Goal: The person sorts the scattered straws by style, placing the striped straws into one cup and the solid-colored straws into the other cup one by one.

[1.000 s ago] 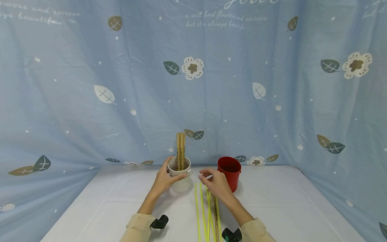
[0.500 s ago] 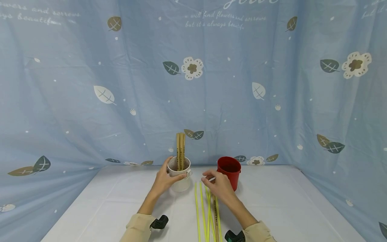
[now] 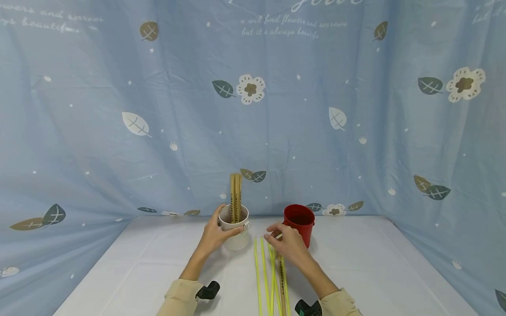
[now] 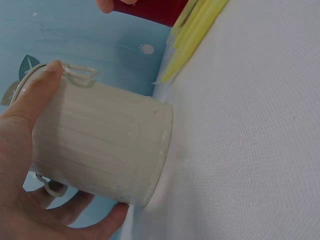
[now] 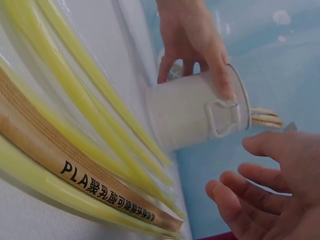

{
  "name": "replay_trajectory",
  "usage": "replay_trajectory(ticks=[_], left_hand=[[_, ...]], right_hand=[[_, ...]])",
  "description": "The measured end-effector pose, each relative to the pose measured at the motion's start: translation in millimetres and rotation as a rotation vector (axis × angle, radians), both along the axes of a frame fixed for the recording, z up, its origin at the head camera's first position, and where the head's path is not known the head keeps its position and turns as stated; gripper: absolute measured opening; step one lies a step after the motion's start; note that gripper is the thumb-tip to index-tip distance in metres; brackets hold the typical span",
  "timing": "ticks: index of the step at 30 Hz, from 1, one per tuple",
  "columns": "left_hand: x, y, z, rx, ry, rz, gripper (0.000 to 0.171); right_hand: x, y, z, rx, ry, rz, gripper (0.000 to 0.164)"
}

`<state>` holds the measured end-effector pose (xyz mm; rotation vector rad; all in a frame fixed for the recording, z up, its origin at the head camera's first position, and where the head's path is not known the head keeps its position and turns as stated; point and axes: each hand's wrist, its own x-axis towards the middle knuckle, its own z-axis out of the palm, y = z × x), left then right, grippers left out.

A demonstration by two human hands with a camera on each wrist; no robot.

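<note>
My left hand (image 3: pixel 213 237) holds a small white metal bucket (image 3: pixel 236 241) standing on the table, thumb and fingers spread around its sides. Several brown paper-wrapped straws (image 3: pixel 236 193) stand upright inside it. My right hand (image 3: pixel 291 245) hovers above the far ends of several yellow straws (image 3: pixel 258 276) laid lengthwise on the table. Among them lies one brown wrapped straw (image 5: pixel 75 165) printed with "PLA" and further characters. In the right wrist view, the right hand (image 5: pixel 280 185) has loosely bent fingers, thumb apart, with nothing between them.
A red bucket (image 3: pixel 304 230) stands just behind and right of the right hand, which partly covers it; no straws show above its rim. A white cloth (image 3: pixel 375 263) covers the table. Behind the table hangs a blue patterned curtain (image 3: pixel 189 109).
The right hand has shifted slightly to the right and a little lower, over the straws. My left hand and the white bucket stay in place.
</note>
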<state>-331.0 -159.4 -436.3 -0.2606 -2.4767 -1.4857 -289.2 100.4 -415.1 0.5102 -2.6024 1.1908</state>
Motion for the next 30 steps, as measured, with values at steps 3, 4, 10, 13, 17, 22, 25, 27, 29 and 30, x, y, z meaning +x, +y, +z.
replay_trajectory(ticks=[3,4,10,13,17,22,25,27,29,30], left_hand=[[0.0,-0.4,-0.2,0.003,0.003,-0.001,0.105],[-0.2,-0.5,-0.3,0.003,0.005,-0.002,0.105],[-1.4,-0.4,-1.2,0.002,0.007,-0.001,0.104],[-1.3,0.0,-1.3,-0.001,0.005,0.002,0.104],[-1.5,0.2,-1.6,-0.001,0.004,-0.001,0.104],[-1.3,0.3,-1.2,0.002,0.003,-0.005,0.104],[-0.2,0.5,-0.4,0.003,-0.001,-0.002,0.104],[0.5,0.7,0.2,0.004,-0.002,-0.002,0.104],[1.1,0.9,0.7,0.005,-0.002,0.000,0.104],[1.2,1.0,0.9,0.006,-0.002,0.000,0.104]], right_hand=[[0.0,0.5,-0.1,0.016,-0.015,-0.009,0.027],[0.1,0.6,-0.2,0.024,-0.022,-0.012,0.027],[1.5,1.5,-1.3,0.056,-0.099,-0.015,0.033],[1.6,2.4,-2.2,0.063,-0.113,-0.017,0.034],[1.3,4.5,-4.0,0.091,-0.118,-0.014,0.033],[2.2,6.2,-6.9,0.134,-0.115,-0.002,0.030],[2.9,7.0,-9.0,0.149,-0.100,0.002,0.028],[3.7,7.1,-9.9,0.169,-0.084,-0.001,0.027],[4.8,6.7,-10.6,0.194,-0.073,-0.007,0.027],[5.3,6.3,-11.1,0.205,-0.072,-0.011,0.027]])
